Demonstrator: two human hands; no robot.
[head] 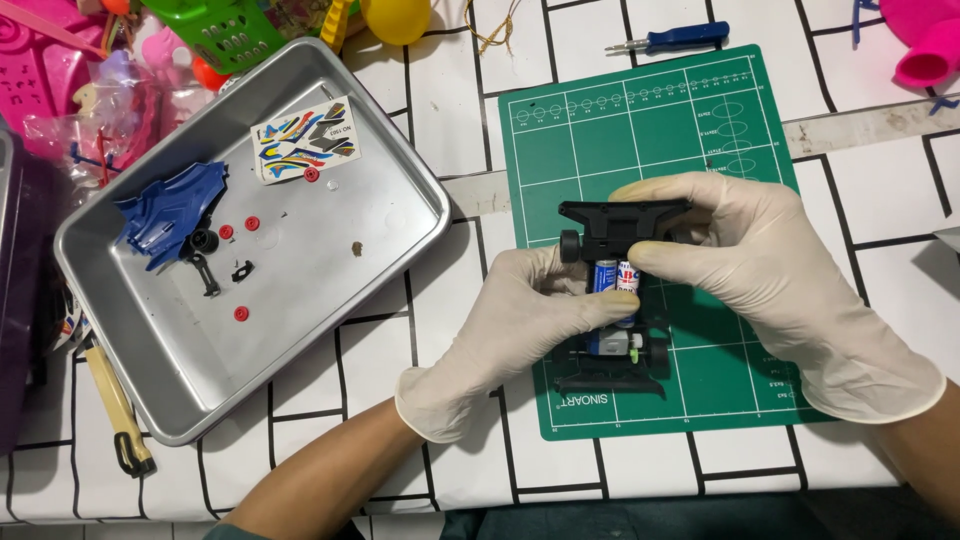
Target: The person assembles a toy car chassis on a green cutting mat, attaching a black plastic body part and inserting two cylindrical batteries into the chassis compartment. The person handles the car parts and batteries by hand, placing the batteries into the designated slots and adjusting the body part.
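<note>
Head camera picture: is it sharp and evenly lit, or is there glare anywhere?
Head view: sharp throughout, bright even light from above; soft glare on the metal tray; only faint shadows under the left hand and right hand on the green cutting mat; no obvious blur.

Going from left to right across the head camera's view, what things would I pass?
Blue car shell in the metal tray → sticker sheet → left hand → black toy car chassis on the green cutting mat → right hand. The blue screwdriver lies at the far edge, above the mat.
</note>
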